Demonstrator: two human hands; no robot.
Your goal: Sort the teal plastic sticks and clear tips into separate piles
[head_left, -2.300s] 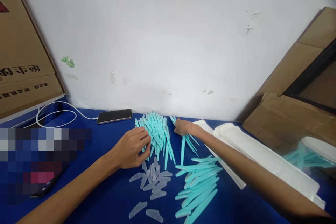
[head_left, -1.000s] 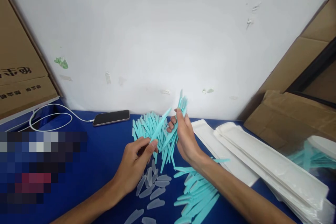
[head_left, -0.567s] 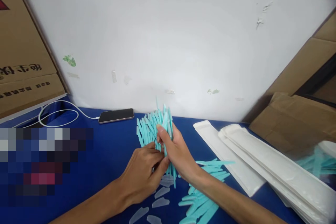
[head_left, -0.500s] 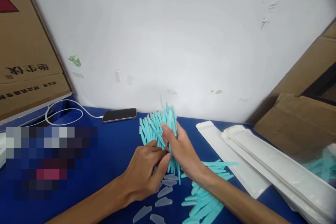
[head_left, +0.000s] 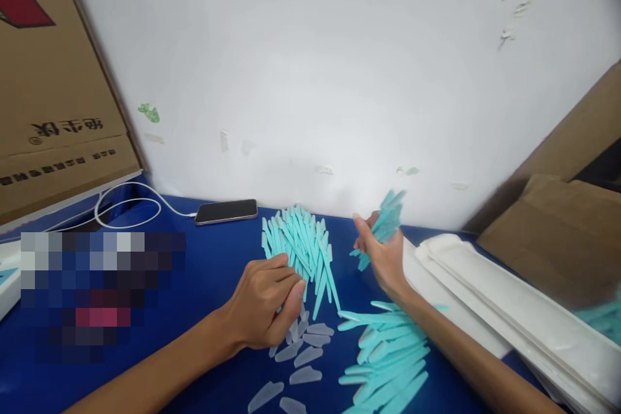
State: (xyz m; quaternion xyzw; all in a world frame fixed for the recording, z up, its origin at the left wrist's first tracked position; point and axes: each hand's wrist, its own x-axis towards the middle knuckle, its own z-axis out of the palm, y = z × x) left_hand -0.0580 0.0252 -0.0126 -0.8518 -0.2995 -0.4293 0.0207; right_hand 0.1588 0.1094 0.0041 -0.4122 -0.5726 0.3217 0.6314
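Note:
My right hand is raised to the right of centre, its fingers wrapped round a bunch of turquoise eyebrow razors. My left hand is curled closed at the near edge of a pile of the same razors; whatever its fingers hold, if anything, is hidden. Below my right forearm lies a second heap of razors, roughly side by side. Clear plastic blade covers are scattered on the blue table between my left hand and that heap.
A phone on a white cable lies at the back left. Long white trays are stacked at the right. Cardboard boxes stand at the left, and another carton at the right. The white wall closes off the back.
My right hand has moved right, away from the far pile, carrying a bunch of razors. My left hand stays almost in place, now apart from the right. The view has shifted slightly.

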